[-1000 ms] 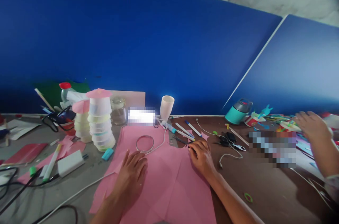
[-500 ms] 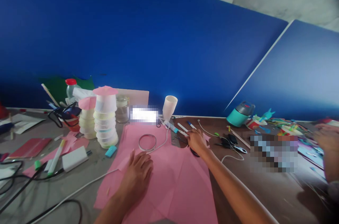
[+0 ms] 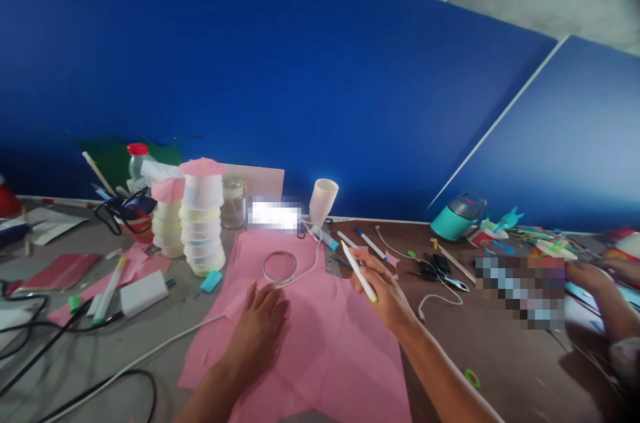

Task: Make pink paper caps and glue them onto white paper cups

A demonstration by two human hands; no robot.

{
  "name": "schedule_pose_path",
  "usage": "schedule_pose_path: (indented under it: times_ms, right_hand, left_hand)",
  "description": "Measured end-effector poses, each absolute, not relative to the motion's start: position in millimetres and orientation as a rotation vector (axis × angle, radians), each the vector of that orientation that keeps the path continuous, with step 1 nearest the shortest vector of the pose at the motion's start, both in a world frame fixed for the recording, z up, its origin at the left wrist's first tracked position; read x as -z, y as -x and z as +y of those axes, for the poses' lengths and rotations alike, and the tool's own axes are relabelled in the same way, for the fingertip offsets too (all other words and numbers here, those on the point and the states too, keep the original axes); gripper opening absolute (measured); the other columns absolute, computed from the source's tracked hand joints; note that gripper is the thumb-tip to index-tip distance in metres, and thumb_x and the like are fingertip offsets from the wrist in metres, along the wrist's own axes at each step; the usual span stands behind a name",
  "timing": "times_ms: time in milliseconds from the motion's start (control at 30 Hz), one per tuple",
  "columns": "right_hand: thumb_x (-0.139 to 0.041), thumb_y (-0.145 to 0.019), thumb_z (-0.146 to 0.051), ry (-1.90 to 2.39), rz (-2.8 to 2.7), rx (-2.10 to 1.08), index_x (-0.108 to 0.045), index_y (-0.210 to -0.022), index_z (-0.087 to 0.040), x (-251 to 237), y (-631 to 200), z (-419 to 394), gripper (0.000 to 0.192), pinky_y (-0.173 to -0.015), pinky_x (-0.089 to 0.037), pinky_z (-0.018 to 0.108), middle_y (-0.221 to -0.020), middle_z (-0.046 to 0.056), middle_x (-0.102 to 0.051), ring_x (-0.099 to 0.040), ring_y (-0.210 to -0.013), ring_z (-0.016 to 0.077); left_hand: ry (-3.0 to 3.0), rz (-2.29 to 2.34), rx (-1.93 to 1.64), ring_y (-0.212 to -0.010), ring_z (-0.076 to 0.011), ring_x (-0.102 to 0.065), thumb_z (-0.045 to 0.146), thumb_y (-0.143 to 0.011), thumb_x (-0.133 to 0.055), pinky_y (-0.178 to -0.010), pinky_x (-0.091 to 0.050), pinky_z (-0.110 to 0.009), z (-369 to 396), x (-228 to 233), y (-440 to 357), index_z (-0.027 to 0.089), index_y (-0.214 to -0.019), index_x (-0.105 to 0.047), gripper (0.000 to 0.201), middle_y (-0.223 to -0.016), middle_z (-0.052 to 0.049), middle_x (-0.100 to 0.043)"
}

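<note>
My right hand [image 3: 384,291] is closed around a slim white marker [image 3: 356,266] with a yellow end, held at a tilt above the pink paper [image 3: 305,343]. Flat on that paper lies my left hand [image 3: 264,321], its fingers loosely extended and nothing in its grasp. Ahead of it, a thin cable loop [image 3: 280,267] rests on the paper. Beyond my right hand are a blue-capped pen [image 3: 371,244], another white pen [image 3: 347,239] and a light-blue-ended pen [image 3: 327,239].
Stacked paper-cup towers [image 3: 203,223] with pink tops stand at left, near a blue eraser [image 3: 211,281]. A white cup [image 3: 324,199] stands by the blue partition [image 3: 320,76]. Rightward are a teal container [image 3: 453,219], scissors [image 3: 453,281] and another person's hand [image 3: 593,279].
My right hand has come back from among the pens and now holds the white marker up. My left hand stays put. The other person's hand at right has moved lower and left.
</note>
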State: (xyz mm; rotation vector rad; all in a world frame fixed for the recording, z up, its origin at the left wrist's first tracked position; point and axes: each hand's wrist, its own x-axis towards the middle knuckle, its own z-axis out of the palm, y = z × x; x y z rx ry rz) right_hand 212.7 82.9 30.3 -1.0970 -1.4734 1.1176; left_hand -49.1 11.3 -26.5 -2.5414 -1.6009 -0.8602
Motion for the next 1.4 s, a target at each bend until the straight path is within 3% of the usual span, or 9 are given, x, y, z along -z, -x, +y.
schedule_pose_path:
  times_ms: [100,233,333,467,600,867,1100,1267,1400]
  right_hand:
    - [-0.051,-0.088,-0.048,0.838,-1.346,-1.331,-0.066,-0.101,-0.022,-40,-203,68,0.033,-0.07,-0.055,0.04,-0.056,0.0,-0.058,-0.061,-0.059,0.0207]
    - [-0.052,-0.087,-0.053,0.808,-1.388,-1.327,-0.058,-0.107,-0.026,-39,-191,59,0.034,-0.077,-0.057,0.046,-0.085,0.008,-0.073,-0.071,-0.079,0.026]
    - [-0.059,-0.088,-0.046,0.798,-1.452,-1.291,-0.047,-0.105,-0.03,-22,-182,52,0.026,-0.08,-0.058,0.045,-0.092,0.006,-0.076,-0.072,-0.085,0.0248]
    - [-0.052,-0.092,-0.028,0.931,-1.787,-0.97,-0.05,-0.107,-0.028,5,-176,39,0.014,-0.08,-0.059,0.041,-0.098,0.006,-0.075,-0.073,-0.09,0.0245]
    - [-0.052,-0.084,-0.013,0.896,-2.13,-0.551,-0.057,-0.115,-0.025,14,-176,30,0.034,-0.088,-0.059,0.045,-0.108,0.009,-0.071,-0.069,-0.102,0.0284]
    - [-0.051,-0.083,-0.007,0.844,-2.328,-0.41,-0.058,-0.111,-0.027,12,-175,30,0.035,-0.08,-0.059,0.041,-0.104,0.009,-0.072,-0.068,-0.093,0.0274]
    - [-0.054,-0.088,-0.019,1.144,-1.915,-0.098,-0.055,-0.12,-0.024,30,-208,65,0.032,-0.09,-0.054,0.047,-0.114,0.012,-0.069,-0.065,-0.108,0.0301]
    - [-0.05,-0.089,-0.021,1.286,-1.793,-0.007,-0.056,-0.115,-0.023,29,-235,88,0.027,-0.086,-0.054,0.047,-0.11,0.012,-0.07,-0.065,-0.103,0.0296]
    - [-0.048,-0.091,-0.021,1.239,-1.843,-0.098,-0.051,-0.119,-0.024,26,-228,91,0.028,-0.088,-0.054,0.042,-0.12,0.012,-0.069,-0.065,-0.11,0.0264]
  left_hand:
    - [2.57,-1.623,0.809,-0.121,-0.0294,-0.053,0.012,-0.09,-0.052,-0.112,-0.032,-0.065,9,26,49,0.022,-0.103,-0.063,0.02,-0.12,-0.009,-0.064]
    - [2.606,-1.618,0.771,-0.121,-0.0304,-0.052,0.013,-0.088,-0.056,-0.113,-0.031,-0.065,6,27,48,0.022,-0.108,-0.063,0.023,-0.121,-0.008,-0.064]
    - [2.661,-1.599,0.722,-0.119,-0.0306,-0.054,0.012,-0.086,-0.059,-0.111,-0.034,-0.062,4,25,46,0.02,-0.111,-0.062,0.027,-0.121,-0.009,-0.064]
    - [2.693,-1.613,0.666,-0.116,-0.0286,-0.056,0.012,-0.085,-0.06,-0.108,-0.041,-0.053,4,21,44,0.021,-0.104,-0.064,0.021,-0.121,-0.009,-0.064]
    - [2.684,-1.602,0.643,-0.111,-0.0282,-0.059,0.012,-0.084,-0.063,-0.103,-0.046,-0.049,4,16,42,0.022,-0.099,-0.065,0.018,-0.116,-0.008,-0.066]
    - [2.793,-1.546,0.812,-0.086,-0.0228,-0.061,0.014,-0.094,-0.051,-0.083,-0.051,-0.042,7,14,44,0.02,-0.093,-0.065,0.016,-0.09,-0.004,-0.066]
    - [2.53,-1.532,0.859,-0.123,-0.0284,-0.052,0.01,-0.091,-0.048,-0.112,-0.037,-0.058,11,27,50,0.021,-0.11,-0.064,0.027,-0.125,-0.01,-0.061]
    - [2.462,-1.578,0.795,-0.124,-0.0313,-0.052,0.014,-0.091,-0.05,-0.111,-0.036,-0.062,13,33,55,0.023,-0.11,-0.064,0.025,-0.125,-0.01,-0.062]
    - [2.437,-1.59,0.754,-0.123,-0.0331,-0.052,0.012,-0.088,-0.05,-0.108,-0.037,-0.065,14,37,54,0.021,-0.106,-0.065,0.025,-0.126,-0.012,-0.062]
